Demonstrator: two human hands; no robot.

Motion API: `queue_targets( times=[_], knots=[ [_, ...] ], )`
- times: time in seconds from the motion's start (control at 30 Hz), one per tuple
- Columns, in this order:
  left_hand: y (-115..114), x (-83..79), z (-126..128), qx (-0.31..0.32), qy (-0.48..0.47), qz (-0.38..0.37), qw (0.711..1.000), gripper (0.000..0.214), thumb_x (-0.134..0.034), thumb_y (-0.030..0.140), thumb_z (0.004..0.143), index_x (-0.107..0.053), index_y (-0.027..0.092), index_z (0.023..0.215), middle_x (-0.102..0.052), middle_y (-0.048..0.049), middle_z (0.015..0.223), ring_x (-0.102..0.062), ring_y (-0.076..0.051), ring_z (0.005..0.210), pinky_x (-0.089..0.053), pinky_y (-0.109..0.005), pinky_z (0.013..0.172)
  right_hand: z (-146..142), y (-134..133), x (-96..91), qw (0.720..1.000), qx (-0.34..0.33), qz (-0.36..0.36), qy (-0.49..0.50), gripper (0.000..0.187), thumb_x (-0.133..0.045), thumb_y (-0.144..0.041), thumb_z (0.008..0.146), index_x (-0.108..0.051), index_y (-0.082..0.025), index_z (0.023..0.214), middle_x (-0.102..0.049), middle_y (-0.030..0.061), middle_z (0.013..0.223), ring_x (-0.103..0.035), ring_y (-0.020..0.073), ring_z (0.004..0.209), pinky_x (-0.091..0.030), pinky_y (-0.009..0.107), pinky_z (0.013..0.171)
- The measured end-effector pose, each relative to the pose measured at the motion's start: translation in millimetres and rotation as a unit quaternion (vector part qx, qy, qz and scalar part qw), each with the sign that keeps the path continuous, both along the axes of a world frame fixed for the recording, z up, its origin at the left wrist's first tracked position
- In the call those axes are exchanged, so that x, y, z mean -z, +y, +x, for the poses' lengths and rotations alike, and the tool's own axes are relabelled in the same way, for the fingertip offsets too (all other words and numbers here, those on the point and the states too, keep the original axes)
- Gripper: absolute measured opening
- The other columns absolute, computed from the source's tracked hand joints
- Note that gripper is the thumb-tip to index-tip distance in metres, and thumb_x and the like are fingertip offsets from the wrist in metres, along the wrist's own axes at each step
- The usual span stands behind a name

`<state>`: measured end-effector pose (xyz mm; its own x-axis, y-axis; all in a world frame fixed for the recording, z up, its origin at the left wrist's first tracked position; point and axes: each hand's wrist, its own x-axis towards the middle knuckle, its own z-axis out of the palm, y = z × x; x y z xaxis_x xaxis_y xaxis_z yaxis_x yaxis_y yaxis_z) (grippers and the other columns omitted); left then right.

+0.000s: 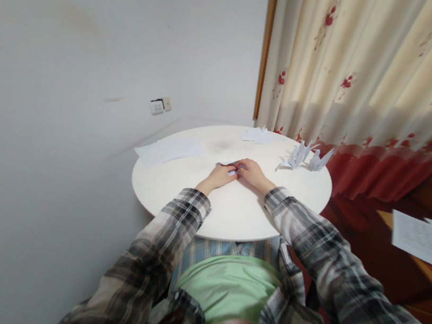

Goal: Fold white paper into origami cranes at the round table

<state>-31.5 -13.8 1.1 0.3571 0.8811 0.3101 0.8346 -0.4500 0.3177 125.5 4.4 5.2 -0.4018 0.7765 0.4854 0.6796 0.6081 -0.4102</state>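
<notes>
Both hands meet over the middle of a round white table (232, 215). My left hand (221, 176) is closed on a small folded piece of white paper (232, 173), which shows between the fingers. From the other side, my right hand (252, 173) grips the same paper, its fingers bent over the top edge. Much of the paper is hidden under the hands, so its full shape cannot be made out. Folded paper cranes (299, 155) stand on the table to the right of my right hand.
White sheets (171, 150) lie at the table's left edge. More folded paper (256, 134) sits at the back. A wall with a socket (156, 107) is on the left, a flowered curtain (349, 95) behind. Papers (422, 236) rest on wooden furniture at right.
</notes>
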Motion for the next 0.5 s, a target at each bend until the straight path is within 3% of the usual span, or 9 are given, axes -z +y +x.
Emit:
queue_targets(
  times=[0.5],
  knots=[
    [-0.9, -1.5, 0.7, 0.007, -0.014, -0.003, 1.0, 0.034, -0.049, 0.036, 0.082, -0.065, 0.021, 0.108, -0.067, -0.0032, 0.109, -0.06, -0.019, 0.101, -0.043, -0.029, 0.093, 0.6, -4.8, -5.0, 1.0, -0.005, -0.002, -0.013, 0.029, -0.046, -0.01, 0.077, -0.068, -0.015, 0.096, -0.067, 0.0065, 0.1, -0.058, 0.0174, 0.095, -0.04, 0.026, 0.089]
  ],
)
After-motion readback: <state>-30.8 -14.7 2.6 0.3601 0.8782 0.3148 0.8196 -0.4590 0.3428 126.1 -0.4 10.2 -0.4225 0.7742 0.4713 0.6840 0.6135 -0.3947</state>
